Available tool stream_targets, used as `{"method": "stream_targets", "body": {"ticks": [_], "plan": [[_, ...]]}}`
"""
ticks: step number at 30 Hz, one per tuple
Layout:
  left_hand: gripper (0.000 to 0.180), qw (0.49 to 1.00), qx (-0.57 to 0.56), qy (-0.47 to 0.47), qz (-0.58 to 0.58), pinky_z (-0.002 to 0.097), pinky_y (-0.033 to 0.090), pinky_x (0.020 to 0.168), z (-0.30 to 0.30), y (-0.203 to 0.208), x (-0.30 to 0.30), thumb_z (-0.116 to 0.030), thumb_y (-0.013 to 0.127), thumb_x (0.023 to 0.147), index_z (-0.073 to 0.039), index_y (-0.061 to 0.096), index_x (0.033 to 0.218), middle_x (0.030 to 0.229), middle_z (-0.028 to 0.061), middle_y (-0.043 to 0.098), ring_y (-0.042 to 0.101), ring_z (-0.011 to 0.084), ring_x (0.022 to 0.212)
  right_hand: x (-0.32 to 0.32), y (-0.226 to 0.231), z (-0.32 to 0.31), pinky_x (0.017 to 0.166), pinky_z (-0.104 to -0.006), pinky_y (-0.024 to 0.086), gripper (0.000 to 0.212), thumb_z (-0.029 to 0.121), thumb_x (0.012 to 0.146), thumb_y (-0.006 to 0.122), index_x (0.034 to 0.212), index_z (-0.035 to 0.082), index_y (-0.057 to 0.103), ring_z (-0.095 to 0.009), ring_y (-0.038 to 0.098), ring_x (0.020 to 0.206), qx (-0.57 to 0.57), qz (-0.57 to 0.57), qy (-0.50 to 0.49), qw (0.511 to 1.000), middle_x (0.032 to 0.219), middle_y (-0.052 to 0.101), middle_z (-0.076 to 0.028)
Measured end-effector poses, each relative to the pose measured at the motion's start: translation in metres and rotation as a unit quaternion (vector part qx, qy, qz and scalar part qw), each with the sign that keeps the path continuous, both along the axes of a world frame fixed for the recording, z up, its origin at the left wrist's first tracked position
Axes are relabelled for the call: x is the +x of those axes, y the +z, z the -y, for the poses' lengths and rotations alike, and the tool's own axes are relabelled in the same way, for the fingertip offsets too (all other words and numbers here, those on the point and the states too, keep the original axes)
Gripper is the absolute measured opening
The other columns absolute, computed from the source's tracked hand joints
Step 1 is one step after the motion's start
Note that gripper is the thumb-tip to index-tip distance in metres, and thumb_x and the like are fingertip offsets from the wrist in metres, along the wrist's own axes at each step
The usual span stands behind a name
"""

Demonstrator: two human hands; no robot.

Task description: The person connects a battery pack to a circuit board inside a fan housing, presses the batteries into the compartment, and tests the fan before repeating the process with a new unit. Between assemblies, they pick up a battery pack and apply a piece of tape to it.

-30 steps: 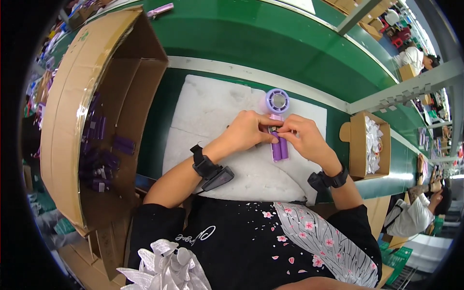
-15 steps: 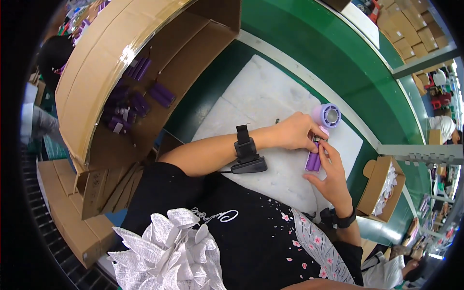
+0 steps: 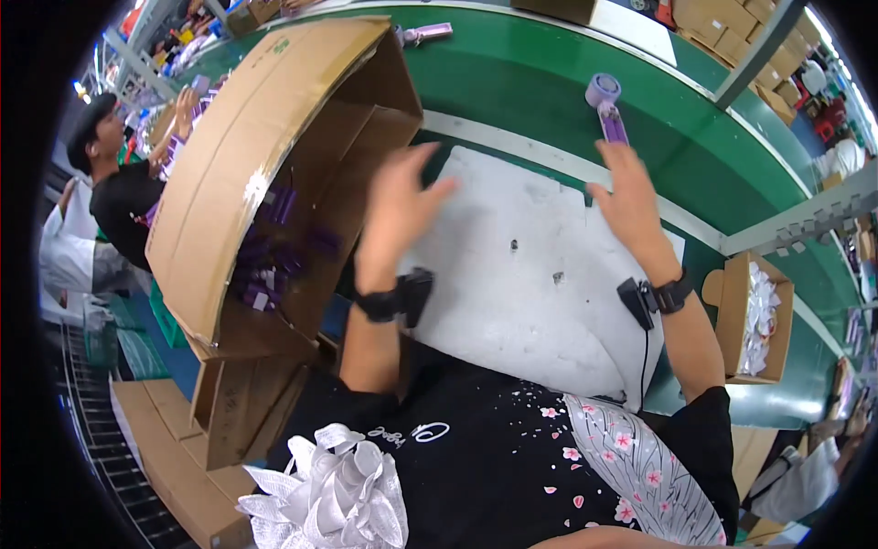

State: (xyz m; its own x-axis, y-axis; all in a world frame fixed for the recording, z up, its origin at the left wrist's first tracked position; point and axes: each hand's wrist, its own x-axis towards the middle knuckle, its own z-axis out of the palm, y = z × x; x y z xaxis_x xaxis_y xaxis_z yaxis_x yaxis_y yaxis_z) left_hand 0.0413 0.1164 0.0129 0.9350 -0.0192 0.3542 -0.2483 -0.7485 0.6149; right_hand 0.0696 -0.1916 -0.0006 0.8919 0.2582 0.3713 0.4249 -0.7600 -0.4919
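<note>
A light purple handheld fan (image 3: 604,90), with purple battery cells showing in its handle, lies on the green belt beyond the work mat. My right hand (image 3: 633,197) is at the near end of the handle, thumb and fingers apart. Whether its fingertips touch the handle I cannot tell. My left hand (image 3: 395,210), smeared by motion, is beside the mouth of the big cardboard box (image 3: 265,119), fingers spread and holding nothing. Inside that box lie several purple battery packs (image 3: 283,203). Beneath my hands is the white foam mat (image 3: 512,302), with a few small dark marks.
At the right stands a small carton (image 3: 777,343) holding white wrapped pieces. Another pink-purple fan (image 3: 428,33) lies farther back on the green belt (image 3: 512,73). A metal post (image 3: 764,50) rises at the upper right. A co-worker (image 3: 119,192) is at the far left.
The fan has moved from the mat up onto the green belt. My left hand has come away from it toward the box, and my right hand has reached forward and opened.
</note>
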Motion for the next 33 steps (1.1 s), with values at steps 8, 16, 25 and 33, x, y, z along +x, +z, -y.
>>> {"method": "stream_targets", "body": {"ticks": [8, 16, 25, 33], "plan": [[0.054, 0.927, 0.165, 0.308, -0.136, 0.0423, 0.042, 0.099, -0.109, -0.008, -0.062, -0.027, 0.07, 0.082, -0.002, 0.055, 0.128, 0.125, 0.0234, 0.058, 0.053, 0.041, 0.117, -0.026, -0.031, -0.045, 0.055, -0.0271, 0.042, 0.014, 0.013, 0.083, 0.068, 0.088, 0.0, 0.067, -0.013, 0.049, 0.057, 0.185, -0.163, 0.137, 0.96, 0.063, 0.058, -0.005], [0.043, 0.952, 0.016, 0.288, -0.101, 0.0387, 0.047, 0.092, -0.146, -0.033, -0.065, -0.012, 0.07, 0.082, -0.002, 0.059, 0.122, 0.122, 0.0204, 0.059, 0.057, 0.0358, 0.113, -0.024, -0.039, -0.048, 0.053, -0.0258, 0.039, 0.014, 0.014, 0.085, 0.067, 0.089, 0.001, 0.067, -0.009, 0.047, 0.057, 0.238, -0.162, 0.146, 0.946, 0.064, 0.057, -0.003], [0.046, 0.75, -0.626, -0.123, -0.175, 0.0373, 0.048, 0.092, -0.009, 0.011, 0.006, -0.003, 0.051, 0.093, 0.004, 0.038, 0.137, 0.124, 0.0233, 0.056, 0.057, 0.0328, 0.113, -0.022, -0.032, -0.049, 0.052, -0.0251, 0.038, 0.017, 0.017, 0.091, 0.062, 0.089, -0.001, 0.06, -0.009, 0.047, 0.056, 0.309, -0.178, 0.089, 0.93, 0.064, 0.056, -0.004], [0.041, 0.744, -0.574, -0.174, -0.296, 0.0357, 0.045, 0.098, 0.107, -0.014, 0.043, -0.009, 0.05, 0.097, -0.001, 0.043, 0.136, 0.126, 0.0166, 0.057, 0.057, 0.0254, 0.113, -0.011, -0.041, -0.07, 0.051, -0.0262, 0.039, 0.015, 0.016, 0.094, 0.058, 0.096, 0.001, 0.053, -0.01, 0.049, 0.056, 0.443, -0.044, 0.031, 0.895, 0.063, 0.053, -0.003]]}}
